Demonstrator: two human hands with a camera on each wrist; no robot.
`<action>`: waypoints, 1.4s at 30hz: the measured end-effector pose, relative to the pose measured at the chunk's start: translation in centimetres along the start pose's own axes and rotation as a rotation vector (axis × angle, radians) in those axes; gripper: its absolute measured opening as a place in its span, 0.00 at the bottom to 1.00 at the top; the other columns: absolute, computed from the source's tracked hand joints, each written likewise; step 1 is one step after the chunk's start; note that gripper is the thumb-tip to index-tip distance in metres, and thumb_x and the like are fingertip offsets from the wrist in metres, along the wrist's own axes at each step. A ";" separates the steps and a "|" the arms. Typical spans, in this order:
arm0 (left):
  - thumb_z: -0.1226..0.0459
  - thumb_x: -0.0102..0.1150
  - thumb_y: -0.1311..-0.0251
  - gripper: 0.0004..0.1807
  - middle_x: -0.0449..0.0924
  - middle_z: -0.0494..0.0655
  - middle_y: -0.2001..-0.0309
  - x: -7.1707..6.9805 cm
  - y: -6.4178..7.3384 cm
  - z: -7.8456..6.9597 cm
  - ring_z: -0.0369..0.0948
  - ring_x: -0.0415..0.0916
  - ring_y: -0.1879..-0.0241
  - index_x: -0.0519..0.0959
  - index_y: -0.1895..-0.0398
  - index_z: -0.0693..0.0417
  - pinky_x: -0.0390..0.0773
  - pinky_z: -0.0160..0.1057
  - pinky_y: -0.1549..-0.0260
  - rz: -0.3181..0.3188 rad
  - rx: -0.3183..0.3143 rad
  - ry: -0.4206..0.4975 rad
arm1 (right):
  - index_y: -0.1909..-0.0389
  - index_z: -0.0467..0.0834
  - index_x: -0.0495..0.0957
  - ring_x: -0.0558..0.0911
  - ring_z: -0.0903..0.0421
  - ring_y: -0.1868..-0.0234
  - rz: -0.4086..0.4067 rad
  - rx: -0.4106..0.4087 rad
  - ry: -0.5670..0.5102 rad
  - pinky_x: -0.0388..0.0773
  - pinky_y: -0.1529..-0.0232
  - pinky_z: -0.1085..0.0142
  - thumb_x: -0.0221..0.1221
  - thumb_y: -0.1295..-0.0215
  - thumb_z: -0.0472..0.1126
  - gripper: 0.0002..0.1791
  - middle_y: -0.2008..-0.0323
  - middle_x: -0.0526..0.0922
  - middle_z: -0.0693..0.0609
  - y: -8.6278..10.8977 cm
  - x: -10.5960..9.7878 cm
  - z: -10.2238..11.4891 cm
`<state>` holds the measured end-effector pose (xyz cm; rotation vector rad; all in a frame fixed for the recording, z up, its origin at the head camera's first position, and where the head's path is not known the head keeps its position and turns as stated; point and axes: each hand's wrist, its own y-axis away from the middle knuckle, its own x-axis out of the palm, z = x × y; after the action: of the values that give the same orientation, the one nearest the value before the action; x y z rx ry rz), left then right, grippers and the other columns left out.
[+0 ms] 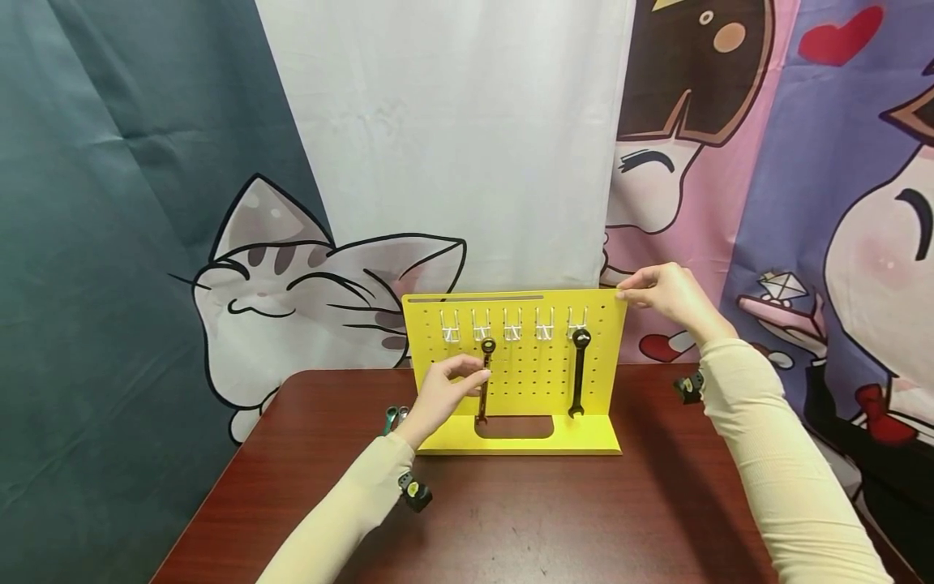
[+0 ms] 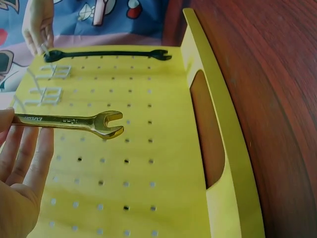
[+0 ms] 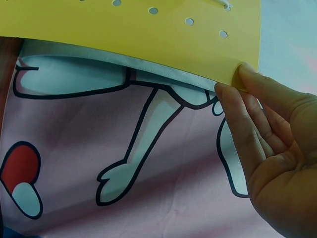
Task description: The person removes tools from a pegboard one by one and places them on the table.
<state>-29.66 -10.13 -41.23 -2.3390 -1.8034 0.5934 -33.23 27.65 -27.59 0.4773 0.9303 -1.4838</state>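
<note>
At the near side of a reddish-brown table (image 1: 511, 519), two cream sleeves (image 1: 346, 503) are extended, a small black device (image 1: 416, 492) strapped at each wrist. A metal wrench (image 2: 74, 121) is pinched between the thumb and fingers of the left hand (image 1: 451, 388), held nearly upright, ring end at the top and open end pointed down, in front of a yellow pegboard (image 1: 536, 369). Whether the ring end is borne by a hook cannot be told. The board's foot is pierced by a rounded cutout (image 1: 514, 427). Beyond the left forearm, a green-handled tool (image 1: 390, 419) is seen on the table, partly hidden by the arm. The board's upper right corner is gripped between thumb and fingers by the right hand (image 1: 674, 302). Five white hooks (image 1: 513, 328) are set in a row across the upper panel; from the rightmost, a second wrench (image 1: 579, 373) is hung, ring end up. The table is backed by printed fabric (image 1: 467, 122), on which a smiling cartoon cat (image 1: 292, 349) and a red heart (image 1: 841, 39) are pictured.
</note>
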 end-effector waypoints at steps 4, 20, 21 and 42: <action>0.56 0.69 0.36 0.16 0.84 0.49 0.59 -1.5 0.6 -0.3 0.45 0.84 0.59 0.85 0.53 0.57 0.86 0.42 0.60 -0.036 -0.014 -0.021 | 0.53 0.39 0.86 0.89 0.50 0.64 -0.004 -0.004 -0.002 0.77 0.58 0.61 0.69 0.36 0.47 0.17 0.64 0.89 0.41 -0.1 0.1 -0.3; 0.58 0.67 0.35 0.16 0.83 0.52 0.60 -8.3 2.6 -1.3 0.44 0.83 0.63 0.83 0.52 0.61 0.86 0.45 0.63 -0.170 -0.004 -0.074 | 0.51 0.40 0.86 0.89 0.51 0.63 0.005 0.003 -0.019 0.79 0.58 0.59 0.69 0.36 0.50 0.20 0.63 0.89 0.44 -0.3 -0.3 0.0; 0.58 0.67 0.35 0.16 0.83 0.53 0.60 -8.7 2.7 -1.4 0.44 0.83 0.64 0.83 0.52 0.62 0.86 0.46 0.63 -0.179 -0.006 -0.079 | 0.51 0.40 0.86 0.89 0.51 0.63 0.006 0.003 -0.021 0.79 0.57 0.57 0.69 0.36 0.50 0.20 0.62 0.89 0.44 -0.3 -0.4 0.0; 0.60 0.66 0.34 0.19 0.84 0.57 0.59 -14.8 4.7 0.3 0.38 0.79 0.68 0.81 0.48 0.67 0.86 0.48 0.62 -0.283 -0.216 -0.182 | 0.52 0.39 0.86 0.89 0.51 0.64 0.010 -0.004 0.002 0.77 0.61 0.63 0.69 0.36 0.49 0.18 0.63 0.89 0.42 -0.4 0.1 -0.6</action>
<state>-28.63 -25.55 -39.67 -2.1516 -2.3356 0.6137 -33.78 28.05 -27.87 0.4794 0.9315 -1.4726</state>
